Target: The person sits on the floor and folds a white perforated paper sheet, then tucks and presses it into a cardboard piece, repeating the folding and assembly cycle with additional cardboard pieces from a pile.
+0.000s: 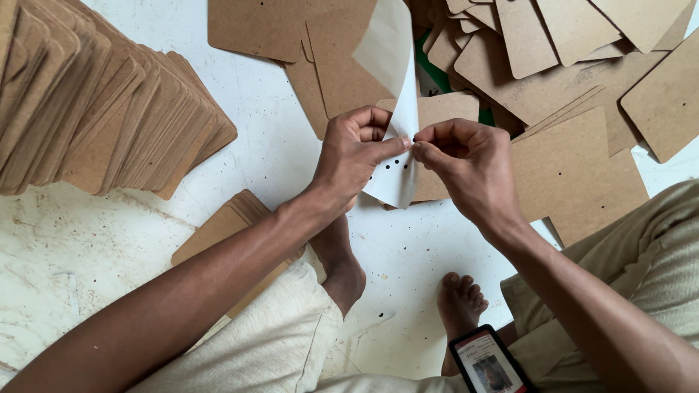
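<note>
A white sheet (pixel 393 54) with small punched holes hangs between my two hands over the floor. My left hand (pixel 357 156) pinches its left side with thumb and forefinger. My right hand (pixel 466 164) pinches it right beside, fingertips nearly touching the left ones. The sheet's upper part stands up and curls away from me; the lower part droops below my fingers. Under my hands lies a brown fibreboard card (pixel 440 113) with rounded corners.
A tall fanned stack of brown cards (pixel 95 102) fills the upper left. Loose cards (pixel 575 87) are scattered at the top and right. A few cards (pixel 218 229) lie under my left forearm. A phone (pixel 486 362) rests by my bare feet (pixel 460 298) on the white floor (pixel 73 255).
</note>
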